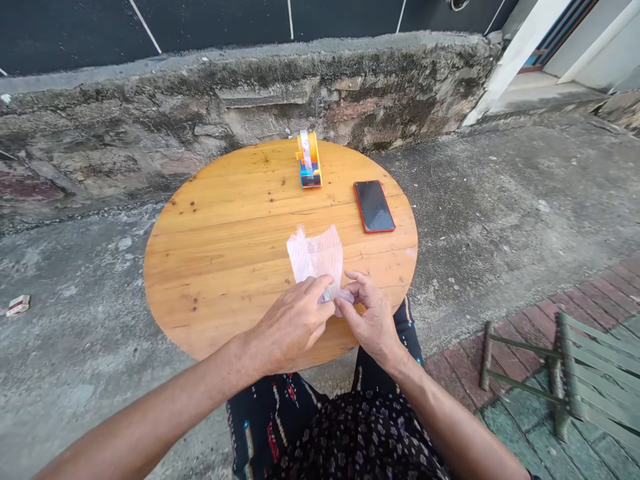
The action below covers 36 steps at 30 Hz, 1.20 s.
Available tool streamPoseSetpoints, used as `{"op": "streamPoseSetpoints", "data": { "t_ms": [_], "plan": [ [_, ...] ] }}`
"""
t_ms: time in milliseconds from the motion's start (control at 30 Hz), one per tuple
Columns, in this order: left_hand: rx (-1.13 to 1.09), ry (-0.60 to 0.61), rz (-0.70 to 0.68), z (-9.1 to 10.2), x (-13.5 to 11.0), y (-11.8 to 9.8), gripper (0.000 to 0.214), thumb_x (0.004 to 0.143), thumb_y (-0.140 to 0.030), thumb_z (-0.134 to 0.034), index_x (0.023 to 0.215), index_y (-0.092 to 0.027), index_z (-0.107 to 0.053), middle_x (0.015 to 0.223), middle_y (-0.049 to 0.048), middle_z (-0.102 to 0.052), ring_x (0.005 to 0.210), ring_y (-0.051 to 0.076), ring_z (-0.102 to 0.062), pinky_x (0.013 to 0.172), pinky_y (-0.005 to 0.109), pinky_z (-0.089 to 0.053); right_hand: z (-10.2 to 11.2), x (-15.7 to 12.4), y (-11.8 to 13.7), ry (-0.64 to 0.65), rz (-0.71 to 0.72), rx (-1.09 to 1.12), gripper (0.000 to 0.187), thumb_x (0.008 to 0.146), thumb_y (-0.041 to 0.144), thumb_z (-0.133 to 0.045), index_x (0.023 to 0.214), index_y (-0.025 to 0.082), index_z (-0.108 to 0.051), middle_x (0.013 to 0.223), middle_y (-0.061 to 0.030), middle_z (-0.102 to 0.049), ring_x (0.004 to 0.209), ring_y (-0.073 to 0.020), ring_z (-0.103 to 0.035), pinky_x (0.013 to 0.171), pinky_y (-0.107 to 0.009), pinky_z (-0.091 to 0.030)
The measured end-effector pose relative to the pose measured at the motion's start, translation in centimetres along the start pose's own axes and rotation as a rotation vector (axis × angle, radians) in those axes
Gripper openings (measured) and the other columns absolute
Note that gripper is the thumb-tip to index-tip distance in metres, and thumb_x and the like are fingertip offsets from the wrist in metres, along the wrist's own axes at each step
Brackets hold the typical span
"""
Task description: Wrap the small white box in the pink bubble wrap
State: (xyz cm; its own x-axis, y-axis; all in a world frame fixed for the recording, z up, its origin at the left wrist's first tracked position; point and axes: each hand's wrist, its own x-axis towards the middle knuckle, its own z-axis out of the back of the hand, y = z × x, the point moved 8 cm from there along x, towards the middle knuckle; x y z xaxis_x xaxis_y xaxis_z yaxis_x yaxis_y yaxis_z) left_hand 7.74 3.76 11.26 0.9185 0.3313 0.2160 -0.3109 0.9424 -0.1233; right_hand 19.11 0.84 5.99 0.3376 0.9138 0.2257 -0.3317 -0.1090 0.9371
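Observation:
A crinkled, translucent pinkish-white wrapping sheet, which looks like bubble wrap, lies near the front of a round wooden table. My left hand is closed at the sheet's near edge, its thumb and forefinger pinching it. Close beside it on the right, my right hand pinches a gathered, folded part of the same sheet between thumb and fingers. A small greyish, shiny bit shows between the two hands, but whether it is a separate object wrapped inside cannot be made out.
A yellow and blue tape dispenser stands at the table's far edge. A phone in a red case lies at the right. Behind the table runs a rough stone wall base. A green slatted chair stands at the lower right.

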Motion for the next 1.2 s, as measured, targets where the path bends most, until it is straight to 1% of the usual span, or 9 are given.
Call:
{"op": "streamPoseSetpoints", "data": {
  "t_ms": [167,367,500,567,633,767,867,1000,1200],
  "plan": [
    [-0.009,-0.253,0.107,0.2,-1.7,-0.1,0.011,0.085,-0.008,-0.055,0.088,-0.014,-0.063,0.117,0.0135,-0.054,0.098,0.024,-0.054,0.080,0.039,-0.053,-0.4,-0.2,-0.5,0.036,-0.083,0.148,0.039,0.084,0.024,-0.062,0.121,0.020,-0.053,0.079,0.0005,-0.062,0.074,-0.0143,-0.060,0.072,-0.031,-0.050],
    [-0.152,-0.313,0.143,-0.7,-3.1,0.0,0.024,0.085,-0.006,-0.056,0.106,-0.017,-0.060,0.110,0.0101,-0.059,0.106,0.024,-0.056,0.090,0.040,-0.053,-0.9,-0.1,-1.4,0.056,-0.199,0.290,0.025,0.082,0.030,-0.066,0.104,0.019,-0.064,0.082,-0.0017,-0.066,0.071,-0.0140,-0.060,0.067,-0.028,-0.051],
    [-0.241,-0.436,0.283,-0.7,-4.3,0.7,0.040,0.086,-0.009,-0.057,0.124,-0.017,-0.051,0.128,0.0145,-0.054,0.114,0.023,-0.058,0.096,0.039,-0.054,-1.2,-0.2,-1.4,0.058,-0.193,0.217,0.024,0.081,0.030,-0.067,0.102,0.019,-0.067,0.087,-0.0035,-0.070,0.076,-0.0160,-0.062,0.071,-0.030,-0.052],
    [-0.279,-0.492,0.338,-0.9,-4.8,0.9,0.038,0.086,-0.009,-0.057,0.122,-0.017,-0.051,0.140,0.0171,-0.045,0.118,0.024,-0.058,0.098,0.040,-0.054,-1.4,-0.3,-1.4,0.060,-0.182,0.202,0.023,0.081,0.030,-0.067,0.102,0.020,-0.067,0.088,-0.0036,-0.070,0.078,-0.0165,-0.063,0.073,-0.031,-0.052],
    [-0.292,-0.536,0.335,-1.1,-5.0,0.6,0.033,0.086,-0.007,-0.056,0.117,-0.017,-0.054,0.145,0.0176,-0.041,0.122,0.025,-0.056,0.099,0.043,-0.054,-1.4,-0.3,-1.5,0.066,-0.176,0.199,0.022,0.081,0.029,-0.067,0.102,0.020,-0.067,0.088,-0.0038,-0.070,0.079,-0.0168,-0.063,0.072,-0.031,-0.052],
    [-0.222,-0.609,0.335,-0.9,-5.2,0.1,0.030,0.084,-0.004,-0.058,0.110,-0.019,-0.060,0.143,0.0152,-0.043,0.128,0.029,-0.050,0.099,0.050,-0.051,-1.2,-0.3,-1.5,0.080,-0.144,0.156,0.017,0.084,0.028,-0.066,0.099,0.021,-0.068,0.085,-0.0034,-0.068,0.078,-0.0167,-0.062,0.069,-0.029,-0.051],
    [-0.203,-0.611,0.354,-0.8,-5.1,0.3,0.029,0.082,-0.004,-0.060,0.105,-0.021,-0.063,0.134,0.0125,-0.051,0.124,0.028,-0.051,0.097,0.052,-0.051,-1.0,-0.3,-1.1,0.090,-0.097,0.134,0.012,0.086,0.028,-0.064,0.096,0.023,-0.071,0.085,-0.0031,-0.068,0.079,-0.0168,-0.062,0.070,-0.029,-0.051],
    [-0.227,-0.543,0.300,-1.0,-4.7,0.2,0.031,0.083,-0.002,-0.059,0.107,-0.021,-0.062,0.121,0.0088,-0.062,0.121,0.026,-0.052,0.098,0.049,-0.052,-0.9,-0.3,-0.4,0.073,-0.044,0.150,0.011,0.087,0.026,-0.063,0.093,0.025,-0.073,0.088,-0.0033,-0.069,0.083,-0.0174,-0.063,0.073,-0.030,-0.051],
    [-0.203,-0.432,0.245,-1.1,-4.1,0.3,0.029,0.084,-0.003,-0.056,0.109,-0.018,-0.063,0.118,0.0088,-0.065,0.117,0.026,-0.053,0.098,0.046,-0.052,-0.9,-0.1,0.4,-0.007,-0.002,0.119,0.011,0.086,0.023,-0.064,0.089,0.025,-0.074,0.081,-0.0019,-0.068,0.077,-0.0166,-0.062,0.072,-0.031,-0.052]
  ]
}}
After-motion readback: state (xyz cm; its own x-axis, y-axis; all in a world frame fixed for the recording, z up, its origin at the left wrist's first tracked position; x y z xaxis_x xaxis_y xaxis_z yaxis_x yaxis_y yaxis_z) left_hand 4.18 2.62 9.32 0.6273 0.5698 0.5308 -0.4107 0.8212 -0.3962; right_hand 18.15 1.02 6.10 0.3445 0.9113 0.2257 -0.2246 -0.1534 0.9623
